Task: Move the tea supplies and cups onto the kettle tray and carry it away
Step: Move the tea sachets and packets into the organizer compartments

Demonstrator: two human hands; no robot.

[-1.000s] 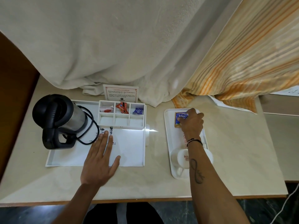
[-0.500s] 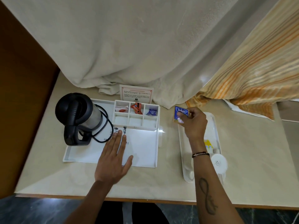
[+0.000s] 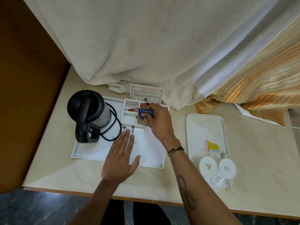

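Note:
My right hand (image 3: pixel 158 120) grips a blue Tetley tea bag packet (image 3: pixel 145 113) over the middle compartments of the white sachet organiser (image 3: pixel 129 118) on the kettle tray (image 3: pixel 90 154). My left hand (image 3: pixel 121 157) lies flat, fingers spread, on the tray's white sheet and front rim. A black and steel kettle (image 3: pixel 88 111) with its coiled cord stands at the tray's left. To the right, a smaller white tray (image 3: pixel 204 125) carries a yellow sachet (image 3: pixel 213 147) and two upside-down white cups (image 3: pixel 208 166) (image 3: pixel 227 168), with a spoon handle (image 3: pixel 228 185) poking out below them.
A printed card (image 3: pixel 146 93) leans behind the organiser. A white towel (image 3: pixel 146 46) and orange striped cloth (image 3: pixel 259 88) hang down onto the back of the beige counter (image 3: pixel 259 159). A brown wooden wall (image 3: pixel 27 78) closes the left side. The counter's front edge runs just below both trays.
My right hand lifted the tea bag packet off the small tray and carried it left to the organiser. The left hand stayed flat on the kettle tray. The view shifted left.

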